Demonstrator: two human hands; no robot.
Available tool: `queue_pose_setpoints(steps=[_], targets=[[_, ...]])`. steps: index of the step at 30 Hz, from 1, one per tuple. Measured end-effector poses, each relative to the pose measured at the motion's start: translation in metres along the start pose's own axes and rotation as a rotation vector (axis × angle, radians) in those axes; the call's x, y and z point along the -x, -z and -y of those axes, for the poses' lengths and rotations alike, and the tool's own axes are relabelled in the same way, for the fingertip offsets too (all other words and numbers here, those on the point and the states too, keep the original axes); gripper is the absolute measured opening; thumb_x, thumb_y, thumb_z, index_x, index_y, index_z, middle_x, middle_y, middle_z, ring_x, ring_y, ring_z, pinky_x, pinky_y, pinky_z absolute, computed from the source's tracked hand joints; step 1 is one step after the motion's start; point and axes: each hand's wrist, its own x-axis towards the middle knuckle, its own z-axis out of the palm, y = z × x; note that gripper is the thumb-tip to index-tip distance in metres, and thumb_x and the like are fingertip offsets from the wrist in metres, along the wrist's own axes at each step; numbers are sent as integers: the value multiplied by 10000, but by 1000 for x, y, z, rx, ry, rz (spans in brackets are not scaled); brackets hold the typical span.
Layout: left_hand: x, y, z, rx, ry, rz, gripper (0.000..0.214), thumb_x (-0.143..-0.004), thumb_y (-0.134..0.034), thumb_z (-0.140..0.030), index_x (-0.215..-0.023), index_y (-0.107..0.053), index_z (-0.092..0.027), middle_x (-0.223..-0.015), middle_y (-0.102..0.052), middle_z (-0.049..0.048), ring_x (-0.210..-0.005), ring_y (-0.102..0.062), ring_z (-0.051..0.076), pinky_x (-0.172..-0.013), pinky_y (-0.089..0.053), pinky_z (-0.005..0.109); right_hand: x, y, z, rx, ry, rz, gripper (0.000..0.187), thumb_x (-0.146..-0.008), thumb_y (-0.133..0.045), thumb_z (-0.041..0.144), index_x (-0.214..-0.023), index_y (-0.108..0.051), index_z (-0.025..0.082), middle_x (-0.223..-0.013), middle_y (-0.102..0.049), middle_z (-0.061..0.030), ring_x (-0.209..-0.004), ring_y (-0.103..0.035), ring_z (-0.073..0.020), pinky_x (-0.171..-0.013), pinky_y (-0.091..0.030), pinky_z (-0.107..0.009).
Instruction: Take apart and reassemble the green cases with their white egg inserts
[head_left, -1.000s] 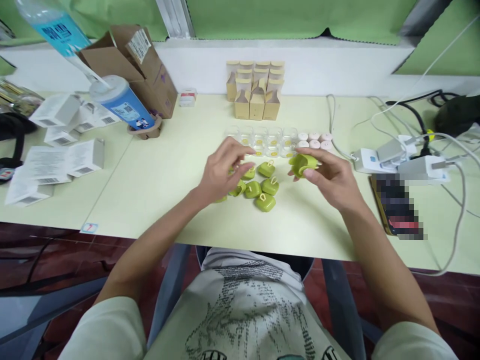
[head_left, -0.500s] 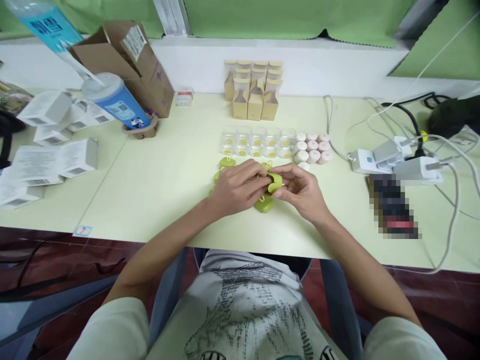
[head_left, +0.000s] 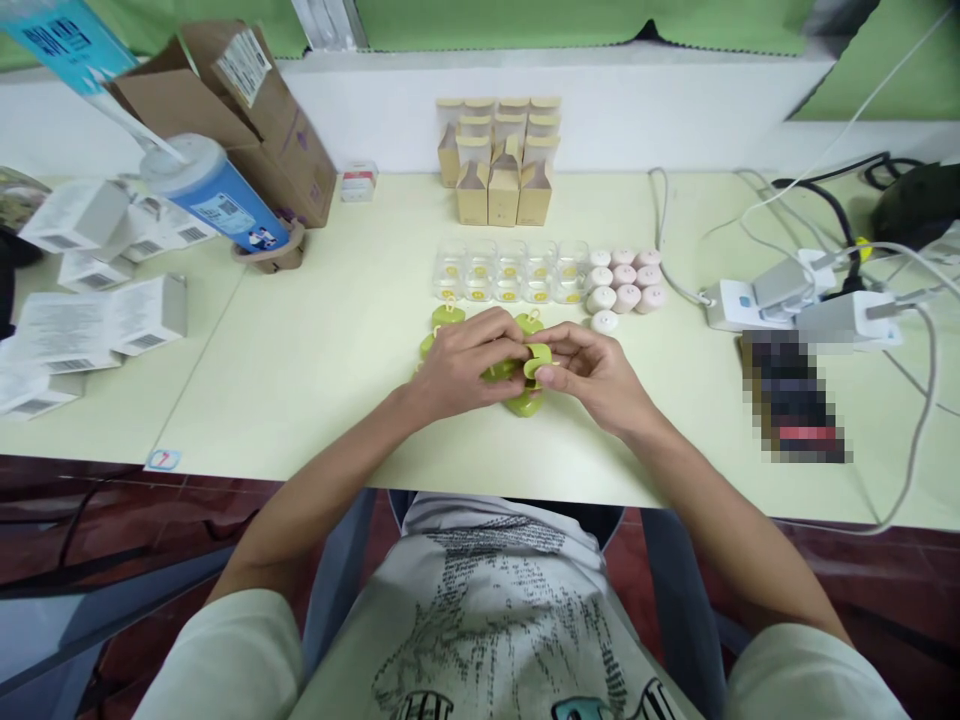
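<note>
My left hand (head_left: 469, 362) and my right hand (head_left: 592, 375) meet over the middle of the pale table (head_left: 315, 350), both pinched on one small green case (head_left: 537, 358). Several more green cases (head_left: 448, 316) lie under and around my hands, partly hidden by my fingers. Just behind them stands a row of small clear boxes (head_left: 510, 272) with yellow parts inside. Several pink round pieces (head_left: 624, 282) lie to the right of that row.
Small tan cartons (head_left: 496, 165) stand at the back wall. A brown cardboard box (head_left: 232, 110), a blue bottle (head_left: 214, 195) and white paper boxes (head_left: 97, 320) are at the left. A power strip (head_left: 795, 300), cables and a dark device (head_left: 795, 405) lie at the right.
My right hand carried a green case from the right to the middle. My left hand came up from the pile to join it, and both now grip the same case.
</note>
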Motion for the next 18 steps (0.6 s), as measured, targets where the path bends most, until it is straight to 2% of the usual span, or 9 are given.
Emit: queue_pose_setpoints(steps=[5, 8, 12, 15, 18], targets=[[0, 2, -4, -60, 9, 30, 40, -1110, -726, -215, -1093, -713, -249, -958, -761, 8, -794, -723, 124, -633, -537, 256, 1, -2, -2, -10, 14, -11, 579, -688, -1170, 507, -1112, -850, 275, -1102, -891, -25, -948, -860, -226, -885, -764, -383], [0, 1, -2, -46, -9, 19, 62, -1078, -750, -239, -1050, -695, -246, -921, -744, 0, -773, -708, 130, -628, -535, 259, 3, -3, -1, 6, 6, 2, 569, -713, -1163, 492, -1141, -862, 267, -1126, -896, -38, -979, -867, -227, -932, -745, -371], [0, 4, 0, -2, 25, 19, 65, -1035, -762, -206, -1048, -711, -244, -950, -762, 1, -797, -741, 126, -658, -570, 244, 3, -1, 2, 24, -1, -8, 569, -733, -1149, 513, -1149, -850, 265, -1111, -895, -43, -959, -871, -232, -898, -740, -365], [0, 10, 0, 47, 85, 22, 95, -1011, -812, -177, -1059, -751, -232, -999, -800, 8, -817, -767, 111, -693, -608, 221, 4, 7, 8, 83, 42, -56, 529, -797, -1109, 531, -1181, -844, 282, -1130, -876, -37, -997, -853, -226, -905, -734, -366], [2, 16, 1, 108, 149, 2, 114, -1008, -832, -142, -1065, -769, -217, -1069, -859, 22, -814, -786, 96, -710, -647, 195, 7, 24, 17, 235, 79, -105, 514, -865, -1055, 551, -1269, -846, 312, -1187, -858, -33, -1044, -838, -233, -955, -726, -397]])
